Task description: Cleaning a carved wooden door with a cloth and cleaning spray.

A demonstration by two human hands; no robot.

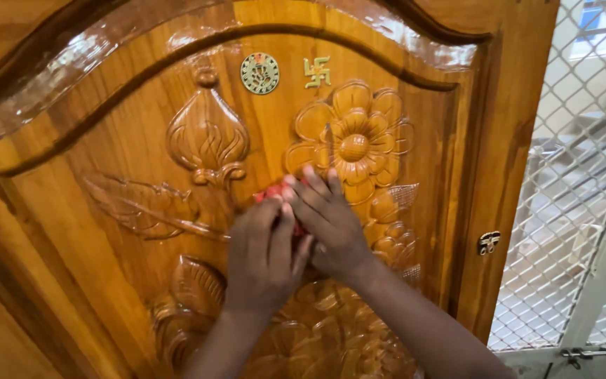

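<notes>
A glossy carved wooden door (106, 147) fills the view, with a raised flower (353, 144), a bud shape (207, 137) and leaves. Both my hands press together on the panel just below the flower. My left hand (264, 256) and my right hand (327, 224) overlap, and a small red thing (272, 191), perhaps a cloth, shows between their fingers against the wood. Most of that red thing is hidden by the hands, and I cannot tell which hand grips it.
Two small brass ornaments (259, 73) sit near the top of the panel. A metal latch fitting (489, 243) is on the door's right stile. A white diamond-mesh grille (583, 189) with a bolt (583, 353) stands at the right.
</notes>
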